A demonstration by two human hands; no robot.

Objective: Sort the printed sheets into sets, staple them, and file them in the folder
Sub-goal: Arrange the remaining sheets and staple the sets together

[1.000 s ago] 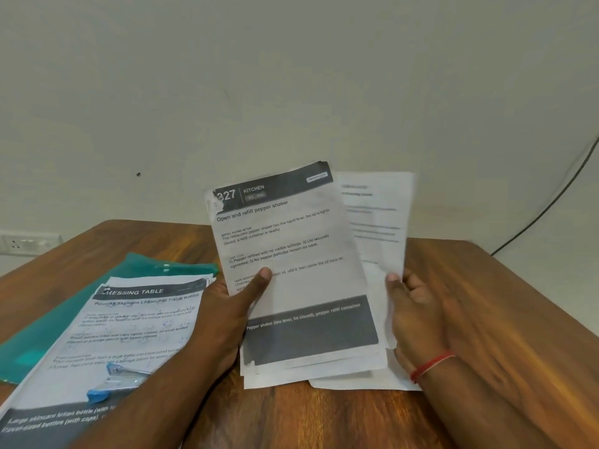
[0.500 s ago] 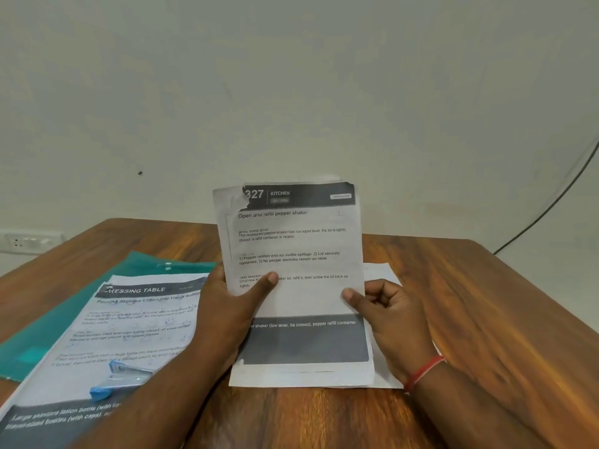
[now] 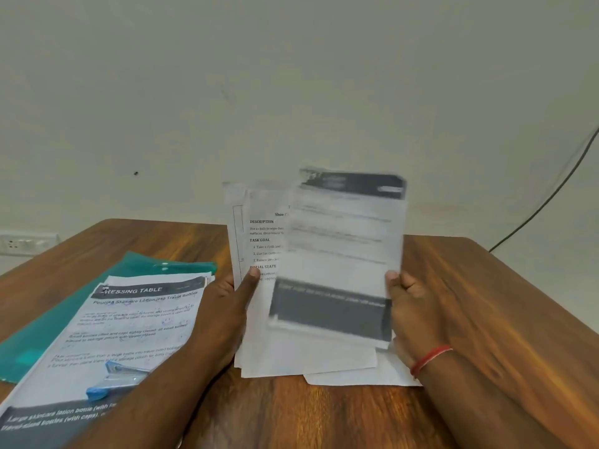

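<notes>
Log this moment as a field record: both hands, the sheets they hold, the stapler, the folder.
left hand: thumb on the front of the stack, holding it raised
stack: several sheets; the front one reads DESCRIPTION, TASK GOAL
right hand: holds the dark-banded sheet by its right edge
dark-banded sheet: motion-blurred, in front of the stack, offset to the right
stapler: blue, lying on the Dressing Table sheet
folder: green, under that sheet, on the table

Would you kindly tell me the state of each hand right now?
Left hand: grips the upright stack of sheets.
Right hand: grips the blurred dark-banded sheet.
</notes>
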